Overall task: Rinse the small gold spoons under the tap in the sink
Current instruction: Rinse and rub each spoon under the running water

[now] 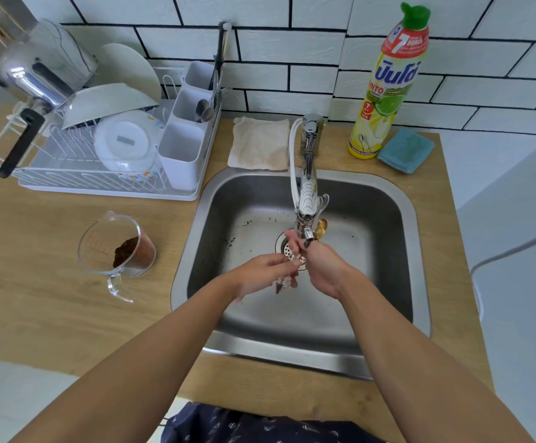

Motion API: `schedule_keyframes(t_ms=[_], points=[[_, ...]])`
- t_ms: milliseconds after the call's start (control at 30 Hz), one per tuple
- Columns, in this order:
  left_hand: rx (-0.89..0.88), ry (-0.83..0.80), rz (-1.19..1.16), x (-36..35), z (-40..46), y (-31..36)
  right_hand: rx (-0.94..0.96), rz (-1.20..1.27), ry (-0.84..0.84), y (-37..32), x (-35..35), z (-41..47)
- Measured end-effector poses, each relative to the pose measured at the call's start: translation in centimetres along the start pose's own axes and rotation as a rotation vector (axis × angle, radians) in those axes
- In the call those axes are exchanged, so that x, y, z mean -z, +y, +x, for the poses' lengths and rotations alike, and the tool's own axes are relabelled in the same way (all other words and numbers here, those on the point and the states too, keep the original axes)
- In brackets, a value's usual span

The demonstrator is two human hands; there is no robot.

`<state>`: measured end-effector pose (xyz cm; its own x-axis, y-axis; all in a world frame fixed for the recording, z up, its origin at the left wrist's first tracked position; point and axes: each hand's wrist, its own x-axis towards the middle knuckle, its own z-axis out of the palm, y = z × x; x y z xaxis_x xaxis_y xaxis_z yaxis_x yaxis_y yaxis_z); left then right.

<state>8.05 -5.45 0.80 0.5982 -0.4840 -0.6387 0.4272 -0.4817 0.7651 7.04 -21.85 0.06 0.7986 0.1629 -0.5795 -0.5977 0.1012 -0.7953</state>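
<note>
While my right hand (pixel 322 270) pinches the gold spoons (pixel 321 227) beneath the tap (pixel 307 199), my left hand (pixel 261 273) rubs them with curled fingers; next, I'd turn them.

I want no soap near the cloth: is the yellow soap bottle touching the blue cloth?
Cannot tell. In the head view the soap bottle overlaps the blue cloth; no gap shows.

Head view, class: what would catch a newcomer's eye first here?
Two hands meet under the tap over the sink; the right hand holds gold spoons by the spout. A tall yellow soap bottle stands at the back right.
</note>
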Motion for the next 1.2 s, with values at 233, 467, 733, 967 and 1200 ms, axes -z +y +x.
schedule_keyframes(t_ms=[233, 467, 733, 967, 1200], points=[[-0.110, -0.141, 0.047, -0.6, -0.4, -0.5, -0.008, -0.162, -0.138, 0.0, 0.0, 0.2], [-0.043, -0.101, 0.067, -0.8, -1.5, -2.6, 0.203, 0.148, 0.112, 0.8, 2.3, 0.5], [-0.090, 0.020, -0.065, -1.7, -1.1, -2.4, 0.161, 0.222, 0.210, 2.3, 1.5, 0.5], [-0.065, 0.091, -0.290, -2.0, -1.3, -2.5, 0.170, 0.255, 0.180, 2.8, 1.5, 0.5], [-0.057, 0.143, -0.333, -2.3, -1.2, -1.6, 0.222, 0.077, 0.338, 3.0, 0.9, 0.6]])
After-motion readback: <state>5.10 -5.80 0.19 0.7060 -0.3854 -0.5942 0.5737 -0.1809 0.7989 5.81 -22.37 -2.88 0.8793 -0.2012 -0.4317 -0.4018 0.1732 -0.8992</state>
